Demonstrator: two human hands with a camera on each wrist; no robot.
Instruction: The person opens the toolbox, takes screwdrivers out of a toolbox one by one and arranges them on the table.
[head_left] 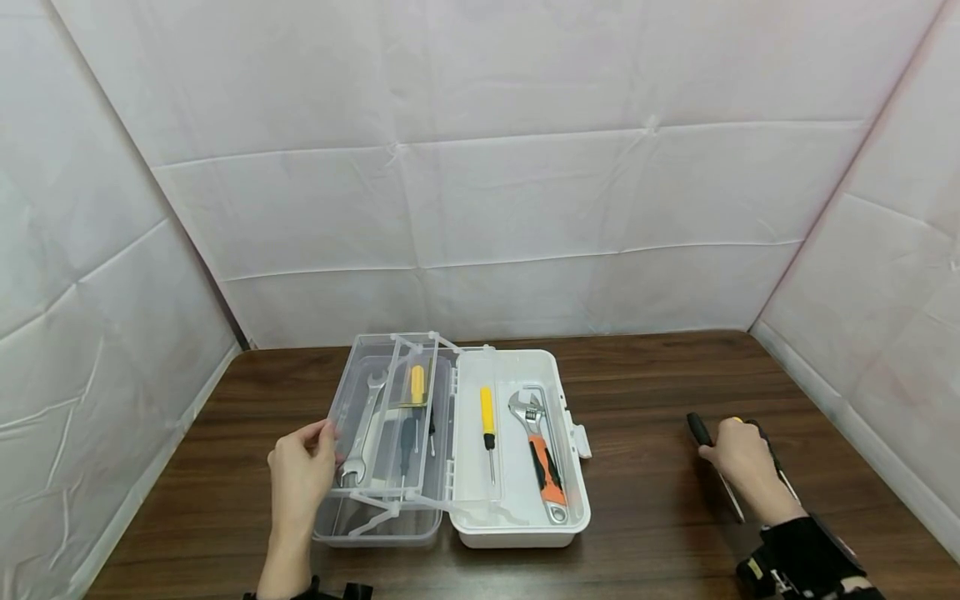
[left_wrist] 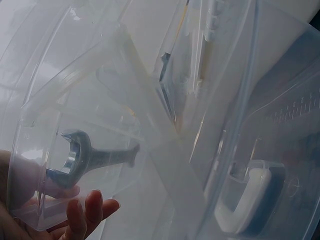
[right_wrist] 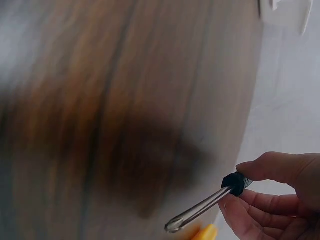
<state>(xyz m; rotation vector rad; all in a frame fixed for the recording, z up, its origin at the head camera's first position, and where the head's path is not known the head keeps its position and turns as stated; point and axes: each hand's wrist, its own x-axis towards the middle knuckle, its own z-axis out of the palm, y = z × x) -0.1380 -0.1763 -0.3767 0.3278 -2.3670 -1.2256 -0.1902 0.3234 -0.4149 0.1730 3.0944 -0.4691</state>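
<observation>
My left hand (head_left: pixel 300 475) pinches the left edge of a clear plastic tray (head_left: pixel 341 408) on hinged arms over the toolbox's opened lid. An open-ended wrench (head_left: pixel 365 433) shows through the clear plastic, its jaw close to my fingers in the left wrist view. Over the table at the right, my right hand (head_left: pixel 745 458) holds a screwdriver by its black handle (head_left: pixel 699 428). Its steel shaft (right_wrist: pixel 200 210) points down and away from the fingers in the right wrist view. Another slim tool with a metal shaft (head_left: pixel 789 487) lies beside that hand, partly hidden by it.
The white toolbox base (head_left: pixel 468 521) holds a yellow-and-black screwdriver (head_left: pixel 487 417), an orange-handled adjustable wrench (head_left: pixel 546 467) and a hex key (head_left: pixel 553 433). A yellow-handled screwdriver (head_left: pixel 417 383) shows through the clear plastic. The latch (head_left: pixel 581 442) sticks out rightward. White cloth walls (head_left: pixel 525 208) surround the wooden table (head_left: pixel 645 383).
</observation>
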